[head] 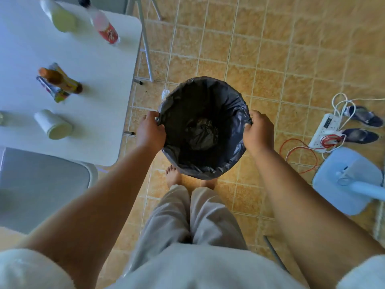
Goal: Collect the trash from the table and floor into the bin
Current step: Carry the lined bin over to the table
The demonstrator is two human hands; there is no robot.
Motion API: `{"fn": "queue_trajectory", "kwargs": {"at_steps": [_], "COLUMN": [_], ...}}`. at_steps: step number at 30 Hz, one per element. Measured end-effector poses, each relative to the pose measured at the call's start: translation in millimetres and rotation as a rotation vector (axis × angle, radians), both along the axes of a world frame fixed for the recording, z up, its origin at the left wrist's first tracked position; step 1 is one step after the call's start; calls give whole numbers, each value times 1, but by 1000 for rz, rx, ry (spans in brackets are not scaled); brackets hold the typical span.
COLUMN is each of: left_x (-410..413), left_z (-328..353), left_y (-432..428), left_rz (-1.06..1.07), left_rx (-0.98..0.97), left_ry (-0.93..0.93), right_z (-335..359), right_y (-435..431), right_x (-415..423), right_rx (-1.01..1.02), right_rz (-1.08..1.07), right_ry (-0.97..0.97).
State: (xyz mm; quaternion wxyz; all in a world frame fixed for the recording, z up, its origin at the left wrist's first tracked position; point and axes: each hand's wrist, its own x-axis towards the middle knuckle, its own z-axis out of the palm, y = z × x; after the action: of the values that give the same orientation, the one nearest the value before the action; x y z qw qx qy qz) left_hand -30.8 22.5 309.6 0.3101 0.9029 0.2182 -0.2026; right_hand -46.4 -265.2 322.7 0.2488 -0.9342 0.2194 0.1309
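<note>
1. Bin (208, 174), lined with a black bag, is right in front of my legs over the tiled floor (270, 59), just beside the table corner. I cannot tell whether it rests on the tiles or hangs in my grip.
2. My left hand (151, 132) grips the liner at the left rim, fingers curled over the edge.
3. My right hand (258, 132) grips the right rim the same way, fingers folded tight onto the plastic.
4. Down inside lies one crumpled black bag (201, 135).
5. On the white table (100, 113) to my left, nearest me, is a white cup (53, 125).
6. Beyond it a brown bottle (60, 80) stands touching some colourful packets (55, 90); their printing is too blurred to read.
7. Farther back stand a red-labelled bottle (105, 28) and a pale green bottle (59, 16), both smeared, so no brand can be made out.
8. On the tiles just past the bin's far left rim lies a crumpled clear piece (165, 94).
9. Well off to my right, a white power strip (325, 130) lies beside a pair of dark shoes (362, 115).
</note>
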Motion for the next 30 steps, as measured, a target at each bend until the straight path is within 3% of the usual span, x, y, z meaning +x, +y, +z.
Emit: {"fn": "queue_trajectory", "kwargs": {"at_steps": [6, 13, 30], "left_x": [-22, -34, -87], "left_z": [102, 167, 168], "left_y": [29, 47, 109], "left_rz": [31, 90, 581], "left_rx": [2, 35, 76], "left_ry": [-165, -312, -334], "right_z": [105, 168, 194], "right_y": [13, 26, 133], "right_x": [-1, 10, 88], "right_rx": [23, 36, 116], "right_rz": [79, 207, 678], "right_ry": [-121, -239, -182]}}
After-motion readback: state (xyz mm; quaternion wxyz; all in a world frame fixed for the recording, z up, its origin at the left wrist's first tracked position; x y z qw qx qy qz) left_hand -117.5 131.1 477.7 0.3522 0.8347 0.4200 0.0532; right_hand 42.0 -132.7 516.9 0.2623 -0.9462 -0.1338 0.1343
